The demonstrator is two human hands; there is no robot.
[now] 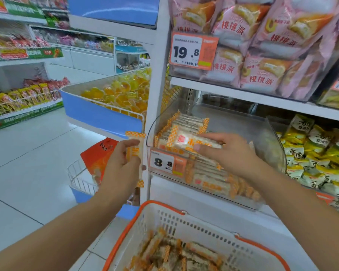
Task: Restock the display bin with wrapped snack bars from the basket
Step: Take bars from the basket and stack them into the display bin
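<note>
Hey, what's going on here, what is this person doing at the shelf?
A person is restocking a clear display bin on a shop shelf with wrapped snack bars. The right hand is over the bin, laying one bar on the rows already inside. The left hand holds another bar upright just left of the bin, waiting. Below, a white basket with orange handles holds many more bars. The bin's right side looks unfilled.

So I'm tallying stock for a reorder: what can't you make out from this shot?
- Basket, head view: its near part is cut off by the bottom edge, so no bar count.
- Display bin: the right hand and its bar cover part of the front row.
- Price tag: small print too blurred.
</note>
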